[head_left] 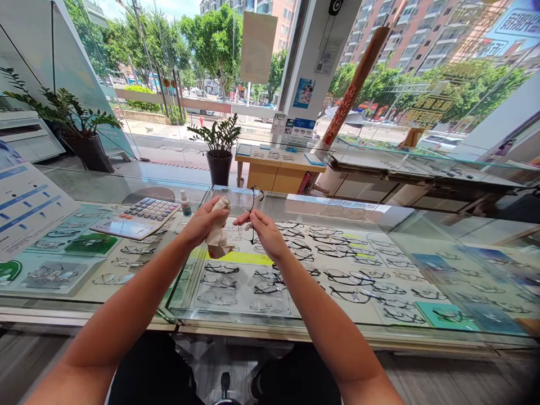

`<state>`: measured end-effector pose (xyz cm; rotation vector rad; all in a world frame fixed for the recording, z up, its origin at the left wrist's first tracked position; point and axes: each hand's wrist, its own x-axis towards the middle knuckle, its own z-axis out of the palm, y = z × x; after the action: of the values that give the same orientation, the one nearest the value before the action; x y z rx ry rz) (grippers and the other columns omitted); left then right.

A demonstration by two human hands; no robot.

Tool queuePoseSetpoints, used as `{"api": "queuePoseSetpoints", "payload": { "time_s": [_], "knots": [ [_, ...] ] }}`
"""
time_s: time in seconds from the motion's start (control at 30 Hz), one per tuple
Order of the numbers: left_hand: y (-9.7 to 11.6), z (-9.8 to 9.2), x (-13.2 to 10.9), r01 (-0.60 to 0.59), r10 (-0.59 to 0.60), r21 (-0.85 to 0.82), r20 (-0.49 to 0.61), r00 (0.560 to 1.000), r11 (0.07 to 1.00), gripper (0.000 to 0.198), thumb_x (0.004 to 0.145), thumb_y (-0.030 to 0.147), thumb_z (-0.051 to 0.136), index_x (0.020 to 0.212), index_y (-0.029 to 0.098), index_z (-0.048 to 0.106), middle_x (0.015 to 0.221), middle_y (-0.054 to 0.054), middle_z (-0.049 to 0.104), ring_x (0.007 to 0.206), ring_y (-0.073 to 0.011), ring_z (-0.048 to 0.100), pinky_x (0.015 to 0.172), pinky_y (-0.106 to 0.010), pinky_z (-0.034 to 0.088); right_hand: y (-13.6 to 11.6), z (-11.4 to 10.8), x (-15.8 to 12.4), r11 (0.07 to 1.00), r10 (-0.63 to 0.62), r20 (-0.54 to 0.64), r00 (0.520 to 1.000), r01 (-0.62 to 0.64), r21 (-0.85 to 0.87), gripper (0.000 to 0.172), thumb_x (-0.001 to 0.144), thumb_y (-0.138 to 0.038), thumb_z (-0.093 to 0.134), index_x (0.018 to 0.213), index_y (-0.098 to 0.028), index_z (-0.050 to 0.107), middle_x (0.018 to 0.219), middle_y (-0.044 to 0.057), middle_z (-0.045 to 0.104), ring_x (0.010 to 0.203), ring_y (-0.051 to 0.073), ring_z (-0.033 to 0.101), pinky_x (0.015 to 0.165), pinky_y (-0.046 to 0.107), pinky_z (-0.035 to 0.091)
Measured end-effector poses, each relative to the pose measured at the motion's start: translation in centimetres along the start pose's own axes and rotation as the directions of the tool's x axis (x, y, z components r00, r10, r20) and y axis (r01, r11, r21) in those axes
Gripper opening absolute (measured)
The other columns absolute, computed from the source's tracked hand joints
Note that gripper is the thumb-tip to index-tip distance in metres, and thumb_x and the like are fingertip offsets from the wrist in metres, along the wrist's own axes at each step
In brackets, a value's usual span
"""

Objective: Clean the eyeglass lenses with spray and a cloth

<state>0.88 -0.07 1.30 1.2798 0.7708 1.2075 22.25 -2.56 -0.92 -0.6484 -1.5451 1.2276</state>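
head view: my left hand (205,222) and right hand (265,232) are raised over the glass display counter (236,331), side by side and near each other.
left hand: closed around a pale cloth (218,233), bunched in the fingers, one end hanging below my grip.
right hand: fingers pinched on a dark-rimmed pair of glasses (253,198), seemingly about the bridge; the exact contact is too small to tell.
pair of glasses: in front of my right fingers, between the two hands, just to the right of the cloth.
long axis: the frame stands roughly up and down in my view, turned almost edge-on, one lens above my fingertips and the other below; a temple shows at the top right.
gap: the cloth and the frame look apart, with my right hand's outstretched finger pointing left into the space between. i judge this sideways gap the relation that counts, the right hand being nearer the frame.
left of the hands: a spray bottle (185,203) stands just beyond my left wrist, a calculator (147,214) beside it.
under the glass: rows of spectacles (348,275), below both hands.
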Motion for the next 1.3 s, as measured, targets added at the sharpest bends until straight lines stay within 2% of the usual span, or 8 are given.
{"api": "queuePoseSetpoints", "payload": {
  "time_s": [0.13,0.2,0.37,0.57,0.7,0.93,1.1,1.3],
  "knots": [
    [-0.3,0.0,0.0,-0.022,0.025,0.072,-0.040,0.999,0.997,0.057,0.084,0.074,0.081,0.094,0.020,0.064,0.072,0.002,0.056,0.059,-0.0128,0.048,0.052,-0.025,0.035,-0.2,0.1,0.0,1.000,0.012,0.003,1.000,-0.012,-0.019,0.048,0.106,-0.070,0.060,0.097,-0.024,0.074,0.106,0.007,0.079,0.107,0.023,0.067,0.096,0.037,0.046],
    [-0.4,0.0,0.0,-0.023,0.026,0.055,-0.053,0.998,0.998,0.062,0.084,0.080,0.078,0.100,0.021,0.066,0.073,0.002,0.056,0.060,-0.0141,0.048,0.051,-0.026,0.037,-0.3,0.1,0.0,1.000,0.020,0.006,1.000,-0.020,-0.023,0.049,0.106,-0.069,0.061,0.096,-0.024,0.075,0.106,0.007,0.079,0.105,0.023,0.065,0.094,0.037,0.046],
    [-0.4,0.1,0.0,-0.111,0.107,-0.066,-0.061,0.992,0.992,0.057,0.086,0.075,0.076,0.099,0.022,0.060,0.079,0.001,0.060,0.068,-0.0171,0.053,0.061,-0.030,0.046,-0.7,0.3,-0.1,0.999,0.033,0.030,0.999,-0.033,-0.007,0.047,0.107,-0.067,0.061,0.098,-0.023,0.076,0.105,0.008,0.079,0.104,0.022,0.064,0.092,0.036,0.045],
    [-0.3,-0.2,0.1,-0.175,0.176,0.018,-0.088,0.981,0.984,0.049,0.092,0.068,0.075,0.091,0.022,0.058,0.078,0.002,0.051,0.068,-0.0158,0.045,0.064,-0.028,0.043,-1.0,0.4,-0.2,0.999,0.034,0.056,0.998,-0.033,-0.015,0.050,0.106,-0.070,0.061,0.095,-0.023,0.075,0.105,0.008,0.080,0.103,0.023,0.064,0.092,0.037,0.044],
    [-0.2,-0.1,0.0,-0.146,0.146,0.003,-0.072,0.987,0.989,0.053,0.089,0.068,0.083,0.096,0.022,0.058,0.079,0.003,0.054,0.067,-0.0141,0.044,0.062,-0.026,0.039,-1.1,0.5,-0.3,0.999,0.039,0.068,0.997,-0.038,-0.003,0.049,0.105,-0.070,0.063,0.093,-0.024,0.075,0.102,0.008,0.080,0.104,0.023,0.064,0.092,0.037,0.043],
    [-0.4,0.5,0.0,-0.127,0.123,-0.094,-0.043,0.991,0.987,0.061,0.083,0.069,0.092,0.101,0.023,0.056,0.082,0.004,0.061,0.066,-0.0122,0.053,0.062,-0.024,0.045,-1.1,0.5,-0.3,0.999,0.029,0.129,0.991,-0.024,-0.038,0.052,0.106,-0.071,0.061,0.093,-0.024,0.077,0.102,0.007,0.080,0.103,0.024,0.067,0.094,0.039,0.044],
    [-0.1,0.8,-0.1,-0.122,0.116,-0.164,-0.046,0.992,0.979,0.062,0.083,0.070,0.092,0.101,0.024,0.055,0.083,0.004,0.064,0.068,-0.0131,0.058,0.062,-0.025,0.052,-0.7,0.6,-0.2,0.999,0.037,0.125,0.991,-0.033,-0.033,0.049,0.108,-0.068,0.061,0.094,-0.024,0.078,0.103,0.006,0.081,0.101,0.023,0.066,0.092,0.038,0.044],
    [0.2,0.5,0.1,-0.163,0.149,-0.193,-0.084,0.985,0.968,0.054,0.089,0.062,0.091,0.098,0.024,0.053,0.084,0.005,0.061,0.069,-0.0102,0.057,0.063,-0.021,0.050,-0.5,0.7,-0.3,0.998,0.038,0.124,0.992,-0.032,-0.053,0.051,0.109,-0.068,0.058,0.094,-0.023,0.079,0.105,0.007,0.080,0.102,0.022,0.066,0.091,0.037,0.045]
  ]
}}
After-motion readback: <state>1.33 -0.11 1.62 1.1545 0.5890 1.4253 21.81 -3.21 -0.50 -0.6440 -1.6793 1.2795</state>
